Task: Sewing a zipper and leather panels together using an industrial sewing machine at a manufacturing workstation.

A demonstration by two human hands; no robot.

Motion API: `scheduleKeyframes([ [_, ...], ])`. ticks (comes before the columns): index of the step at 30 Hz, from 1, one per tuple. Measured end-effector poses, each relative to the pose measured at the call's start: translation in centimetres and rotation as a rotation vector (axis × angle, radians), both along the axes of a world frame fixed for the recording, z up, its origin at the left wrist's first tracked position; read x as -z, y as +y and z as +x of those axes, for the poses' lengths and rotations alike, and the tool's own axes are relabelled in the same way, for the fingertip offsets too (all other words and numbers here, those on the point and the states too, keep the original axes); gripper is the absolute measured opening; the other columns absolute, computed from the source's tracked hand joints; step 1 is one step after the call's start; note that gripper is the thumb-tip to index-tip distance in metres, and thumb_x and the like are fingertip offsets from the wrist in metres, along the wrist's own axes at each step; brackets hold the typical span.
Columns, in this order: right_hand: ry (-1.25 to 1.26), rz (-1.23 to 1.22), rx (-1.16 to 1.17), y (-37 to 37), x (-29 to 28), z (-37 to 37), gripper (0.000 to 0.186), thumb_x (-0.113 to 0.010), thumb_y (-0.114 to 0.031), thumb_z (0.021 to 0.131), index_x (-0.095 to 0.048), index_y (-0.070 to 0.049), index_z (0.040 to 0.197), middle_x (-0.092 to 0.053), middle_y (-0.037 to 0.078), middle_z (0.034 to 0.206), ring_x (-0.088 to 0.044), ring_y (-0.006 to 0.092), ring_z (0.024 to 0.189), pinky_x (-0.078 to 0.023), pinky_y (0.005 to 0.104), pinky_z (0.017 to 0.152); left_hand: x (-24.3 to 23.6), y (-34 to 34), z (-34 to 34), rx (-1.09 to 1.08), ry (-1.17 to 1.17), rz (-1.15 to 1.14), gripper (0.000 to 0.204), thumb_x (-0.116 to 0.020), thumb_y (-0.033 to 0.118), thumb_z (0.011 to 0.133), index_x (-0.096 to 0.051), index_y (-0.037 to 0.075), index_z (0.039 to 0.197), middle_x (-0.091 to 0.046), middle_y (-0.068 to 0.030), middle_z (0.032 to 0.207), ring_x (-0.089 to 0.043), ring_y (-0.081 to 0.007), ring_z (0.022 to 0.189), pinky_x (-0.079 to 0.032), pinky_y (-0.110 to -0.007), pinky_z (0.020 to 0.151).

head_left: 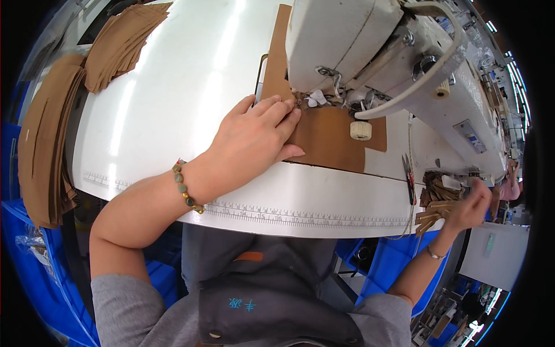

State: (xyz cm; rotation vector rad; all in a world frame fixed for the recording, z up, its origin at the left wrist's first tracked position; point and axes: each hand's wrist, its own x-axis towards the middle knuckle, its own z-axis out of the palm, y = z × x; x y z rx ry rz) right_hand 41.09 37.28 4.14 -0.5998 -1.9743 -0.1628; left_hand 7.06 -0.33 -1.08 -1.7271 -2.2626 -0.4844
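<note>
A brown flat piece lies under the head of a white sewing machine, reaching back along its left side. My left hand rests palm down on this piece, fingers stretched and slightly bent, their tips beside the presser foot, whose underside is partly hidden by them. My right hand is raised at the right end of the table, beside small brown strips, with curled fingers drawn together; whatever they may hold is too small to make out. Black-bladed scissors lie left of those strips.
Stacked brown pieces and a second pile occupy the table's left side. The white table has a printed scale along its front edge. Blue bins stand below on both sides. Another person in pink is at the far right.
</note>
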Motion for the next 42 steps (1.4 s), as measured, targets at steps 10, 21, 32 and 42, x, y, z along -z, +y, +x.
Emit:
scheduleKeyframes([
  [10, -0.852, 0.184, -0.520, -10.8, 0.5, -16.7, 0.028, -0.071, -0.006, 0.083, -0.071, -0.009, 0.111, -0.069, 0.006, 0.104, -0.069, 0.0242, 0.077, -0.056, 0.0374, 0.065, -0.7, -1.6, 1.7, 0.507, 0.058, 0.227, 0.041, -0.084, 0.037, 0.081, -0.075, 0.007, 0.107, -0.073, -0.0025, 0.105, -0.067, -0.0189, 0.092, -0.054, -0.031, 0.076],
  [21, -0.682, -0.026, -0.869, -21.8, -3.7, -16.3, 0.020, -0.074, -0.013, 0.079, -0.067, -0.010, 0.098, -0.056, 0.003, 0.082, -0.062, 0.0199, 0.063, -0.047, 0.0355, 0.054, -1.2, -1.8, 3.2, 0.475, -0.098, -0.015, 0.054, -0.068, 0.057, 0.093, -0.076, 0.005, 0.105, -0.073, -0.0070, 0.104, -0.070, -0.0245, 0.095, -0.056, -0.040, 0.071],
  [32, -0.737, -0.138, -0.727, -18.9, 3.0, -19.2, 0.048, -0.073, -0.046, 0.092, -0.072, -0.011, 0.125, -0.069, 0.009, 0.124, -0.065, 0.0307, 0.119, -0.052, 0.0475, 0.104, -2.2, -3.4, 4.8, 0.471, -0.098, -0.098, 0.052, -0.073, 0.058, 0.087, -0.071, 0.008, 0.072, -0.068, -0.0050, 0.071, -0.069, -0.0239, 0.069, -0.056, -0.035, 0.070],
  [42, -0.856, -0.189, -0.927, -15.0, 3.9, -20.1, 0.060, -0.072, -0.048, 0.091, -0.067, -0.013, 0.139, -0.061, 0.013, 0.144, -0.051, 0.0326, 0.143, -0.041, 0.0519, 0.119, -3.8, -2.8, 1.7, 0.403, 0.125, 0.210, 0.040, -0.089, 0.040, 0.078, -0.074, 0.006, 0.093, -0.061, 0.0000, 0.077, -0.059, -0.0178, 0.065, -0.046, -0.030, 0.060],
])
